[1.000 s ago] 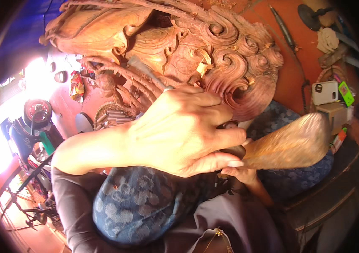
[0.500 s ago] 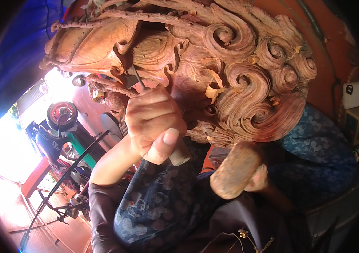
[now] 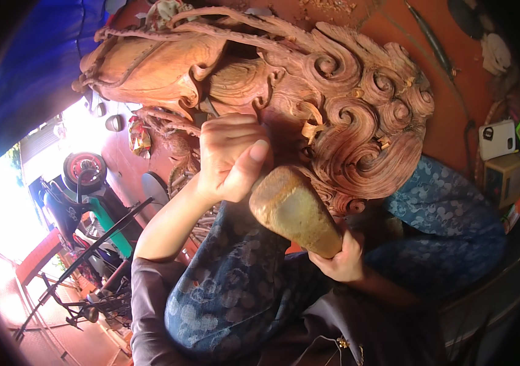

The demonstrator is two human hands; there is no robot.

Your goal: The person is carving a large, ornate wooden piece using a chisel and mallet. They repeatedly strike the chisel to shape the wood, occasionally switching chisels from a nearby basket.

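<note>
A large reddish wood carving (image 3: 366,143) with deep spiral scrolls and leaf-like folds lies in front of me. My left hand (image 3: 232,158) is closed in a fist around a chisel (image 3: 212,108), whose thin metal shaft reaches into a fold of the carving. Its handle is hidden behind my fingers and the mallet. In my right hand (image 3: 344,259) is a pale, worn wooden mallet (image 3: 296,213), gripped at its narrow end. The mallet's broad end is beside my left thumb, over the chisel handle; contact cannot be made out. Curled wood shavings (image 3: 312,127) cling to the carving.
My legs in patterned blue trousers (image 3: 223,293) are bent below the carving. A motorbike (image 3: 86,201) stands at the left. On the right, a white phone-like object (image 3: 496,139) lies by a wooden box (image 3: 505,177). A dark tool (image 3: 432,43) rests on the red floor.
The mallet has swung up and left, from low beside my left hand to the chisel handle. My left hand keeps its grip. The whole view has shifted slightly.
</note>
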